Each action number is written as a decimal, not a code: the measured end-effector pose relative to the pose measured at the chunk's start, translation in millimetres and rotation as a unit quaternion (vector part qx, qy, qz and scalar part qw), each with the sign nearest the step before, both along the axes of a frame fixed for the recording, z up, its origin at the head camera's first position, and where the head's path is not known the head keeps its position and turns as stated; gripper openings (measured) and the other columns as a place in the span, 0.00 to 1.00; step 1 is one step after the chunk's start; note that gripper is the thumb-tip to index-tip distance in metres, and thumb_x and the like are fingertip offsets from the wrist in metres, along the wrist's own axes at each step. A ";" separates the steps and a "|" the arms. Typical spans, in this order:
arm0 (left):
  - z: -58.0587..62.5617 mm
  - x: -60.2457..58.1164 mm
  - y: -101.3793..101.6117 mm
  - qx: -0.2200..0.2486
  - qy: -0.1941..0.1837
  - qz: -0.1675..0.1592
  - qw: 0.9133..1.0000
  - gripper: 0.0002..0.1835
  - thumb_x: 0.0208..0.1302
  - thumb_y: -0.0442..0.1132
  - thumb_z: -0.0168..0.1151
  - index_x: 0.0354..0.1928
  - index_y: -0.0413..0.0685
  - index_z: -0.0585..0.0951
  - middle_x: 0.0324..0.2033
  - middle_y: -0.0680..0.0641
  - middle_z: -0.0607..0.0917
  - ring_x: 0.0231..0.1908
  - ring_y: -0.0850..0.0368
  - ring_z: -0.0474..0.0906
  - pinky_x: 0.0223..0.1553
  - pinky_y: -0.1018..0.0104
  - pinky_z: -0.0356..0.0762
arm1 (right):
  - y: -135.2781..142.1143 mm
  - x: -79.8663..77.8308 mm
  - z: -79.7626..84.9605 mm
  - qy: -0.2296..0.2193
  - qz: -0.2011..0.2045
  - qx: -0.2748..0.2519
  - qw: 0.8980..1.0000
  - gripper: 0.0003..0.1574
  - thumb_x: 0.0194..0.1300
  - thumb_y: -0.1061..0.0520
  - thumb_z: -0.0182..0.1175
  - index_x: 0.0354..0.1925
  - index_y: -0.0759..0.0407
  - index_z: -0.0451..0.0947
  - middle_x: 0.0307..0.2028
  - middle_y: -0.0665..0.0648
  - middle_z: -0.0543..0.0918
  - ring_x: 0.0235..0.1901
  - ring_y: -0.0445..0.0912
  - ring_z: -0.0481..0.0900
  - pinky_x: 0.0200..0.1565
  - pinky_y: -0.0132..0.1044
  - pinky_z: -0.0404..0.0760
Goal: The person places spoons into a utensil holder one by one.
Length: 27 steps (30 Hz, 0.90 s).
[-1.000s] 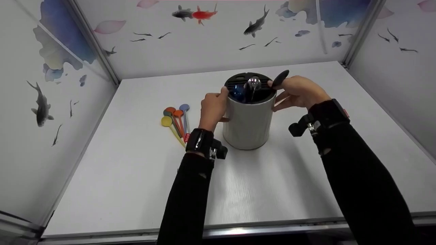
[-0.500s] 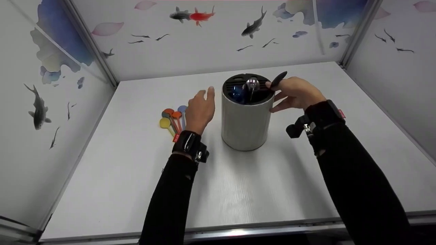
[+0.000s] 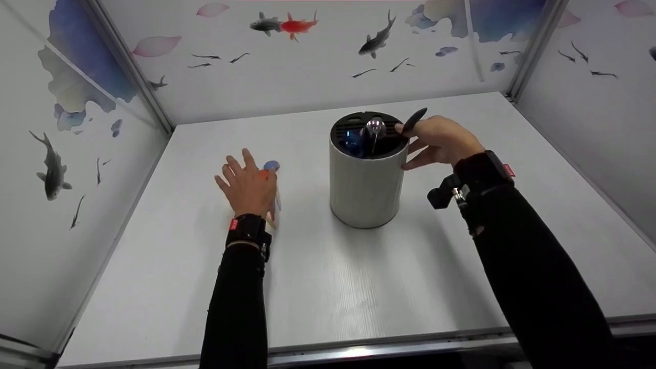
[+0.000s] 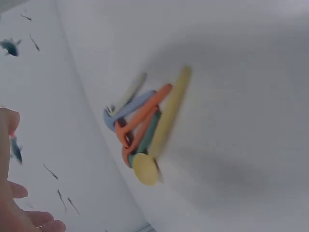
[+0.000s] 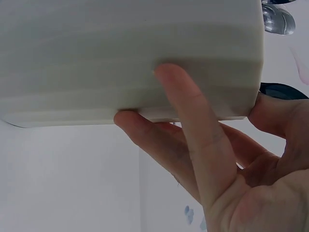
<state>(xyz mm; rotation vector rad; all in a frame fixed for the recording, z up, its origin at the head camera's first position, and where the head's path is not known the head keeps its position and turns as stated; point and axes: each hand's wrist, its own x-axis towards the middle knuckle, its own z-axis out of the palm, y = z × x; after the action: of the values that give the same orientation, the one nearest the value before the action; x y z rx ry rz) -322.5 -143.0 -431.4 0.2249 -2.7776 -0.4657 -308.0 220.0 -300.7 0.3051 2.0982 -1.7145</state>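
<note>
My left hand (image 3: 250, 189) is spread open over several coloured long-handled spoons and hides most of them in the head view. A blue spoon (image 3: 271, 165) shows past its fingers. The left wrist view has the group fanned on the white table: a yellow spoon (image 4: 169, 113), orange ones, a green one, a blue one and a pale handle. My right hand (image 3: 445, 137) grips a light grey cylindrical utensil holder (image 3: 365, 192), thumb at the rim, fingers along the side. From its black slotted top rise a dark blue piece (image 3: 352, 143), a shiny round-headed piece (image 3: 375, 128) and a black handle (image 3: 414, 121).
White panels with painted fish enclose the table (image 3: 328, 297) at the back (image 3: 307, 87) and both sides. A metal edge strip (image 3: 359, 352) runs along the front. The holder stands upright right of the spoons.
My left hand has let go of the holder's left side and moved left over the spoons, its fingers spreading. The right hand has stayed on the holder.
</note>
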 end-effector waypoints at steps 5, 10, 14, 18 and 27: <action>-20.6 0.9 -15.2 -0.001 -0.056 0.050 0.997 0.36 0.76 0.54 0.48 0.77 0.42 0.59 0.69 0.28 0.63 0.66 0.31 0.62 0.67 0.36 0.60 | 0.7 0.4 1.1 0.001 -0.003 0.006 1.000 0.23 0.75 0.48 0.59 0.56 0.63 0.70 0.54 0.65 0.69 0.38 0.52 0.87 0.49 0.47 0.86; -39.8 5.0 -24.1 0.024 -0.107 0.074 0.991 0.36 0.74 0.53 0.54 0.74 0.37 0.63 0.62 0.29 0.68 0.62 0.32 0.66 0.62 0.38 0.67 | -1.8 1.9 0.3 0.008 -0.005 0.007 1.000 0.23 0.76 0.48 0.59 0.57 0.64 0.71 0.56 0.64 0.70 0.40 0.53 0.87 0.49 0.47 0.86; -47.5 10.9 -28.6 0.027 -0.128 0.072 0.989 0.32 0.72 0.49 0.56 0.68 0.32 0.68 0.58 0.29 0.71 0.60 0.33 0.67 0.60 0.39 0.68 | -4.2 2.3 -0.4 0.009 -0.006 0.012 1.000 0.25 0.76 0.48 0.58 0.58 0.65 0.70 0.55 0.67 0.70 0.35 0.54 0.88 0.48 0.47 0.86; -49.0 13.4 -29.9 0.019 -0.128 0.076 0.989 0.21 0.71 0.41 0.56 0.55 0.29 0.77 0.51 0.30 0.75 0.55 0.35 0.71 0.55 0.41 0.73 | -4.9 2.2 -0.9 0.009 -0.004 0.013 1.000 0.25 0.76 0.47 0.57 0.59 0.65 0.69 0.54 0.67 0.70 0.33 0.54 0.88 0.48 0.47 0.86; -49.4 7.8 -30.9 0.005 -0.146 0.099 0.984 0.14 0.70 0.34 0.56 0.47 0.27 0.81 0.41 0.31 0.81 0.42 0.37 0.82 0.42 0.47 0.84 | -3.4 1.5 -1.1 0.003 -0.012 0.007 1.000 0.23 0.76 0.48 0.58 0.57 0.64 0.70 0.53 0.66 0.70 0.36 0.54 0.87 0.48 0.49 0.86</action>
<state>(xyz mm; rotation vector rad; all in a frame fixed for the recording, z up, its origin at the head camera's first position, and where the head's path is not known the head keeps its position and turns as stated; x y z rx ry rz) -314.7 -173.9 -480.8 0.6109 -2.9921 -0.4254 -306.5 216.6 -301.8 0.3313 2.1196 -1.7183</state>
